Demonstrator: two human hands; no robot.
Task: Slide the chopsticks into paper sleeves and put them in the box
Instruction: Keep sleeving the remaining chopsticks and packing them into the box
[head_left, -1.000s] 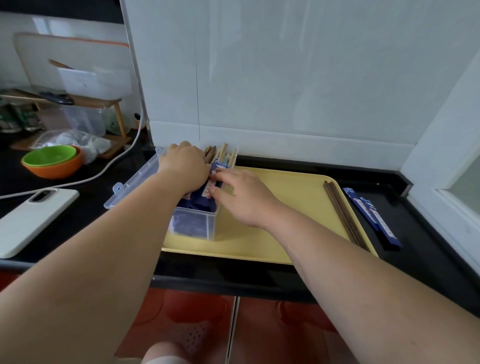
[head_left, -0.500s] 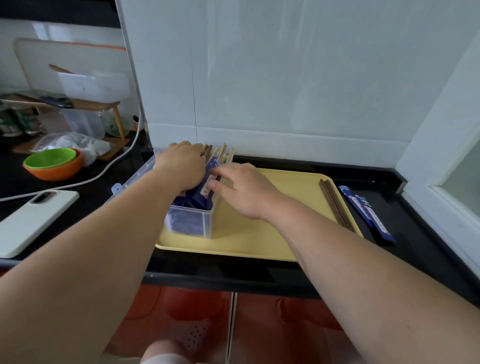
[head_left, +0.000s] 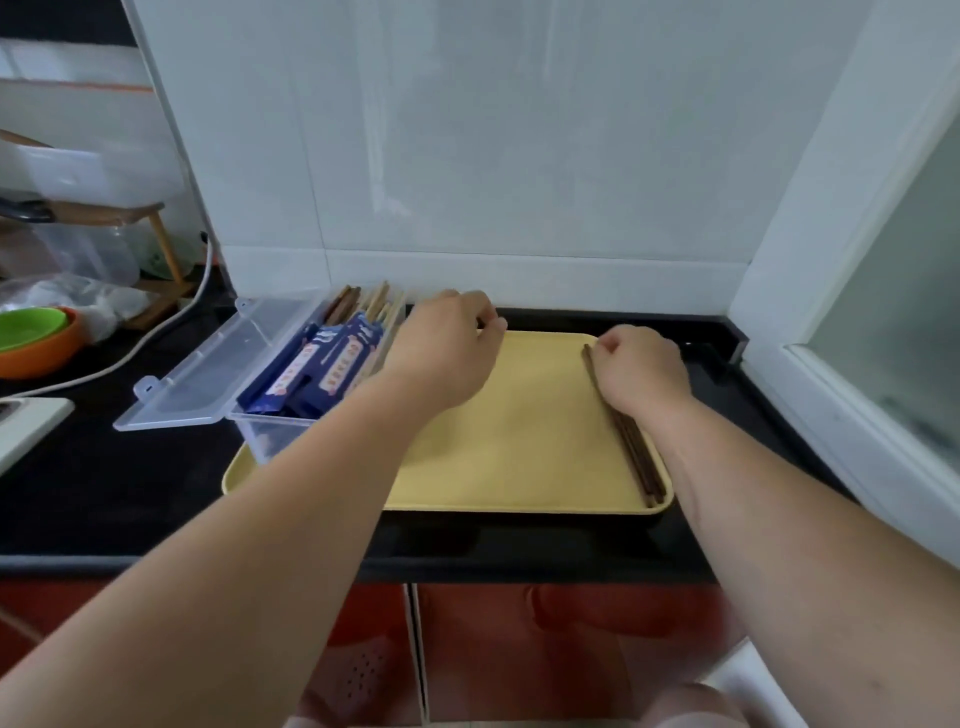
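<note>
While right hand pinches dark chopsticks at yellow tray right rim, left hand hangs loose, empty; pair may split, slip over rim.

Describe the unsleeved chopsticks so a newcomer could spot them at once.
Find the yellow tray on the black counter. Along its right edge lie dark brown chopsticks, partly under the right hand. Unlike those in blue sleeves in the clear box, they are bare.
</note>
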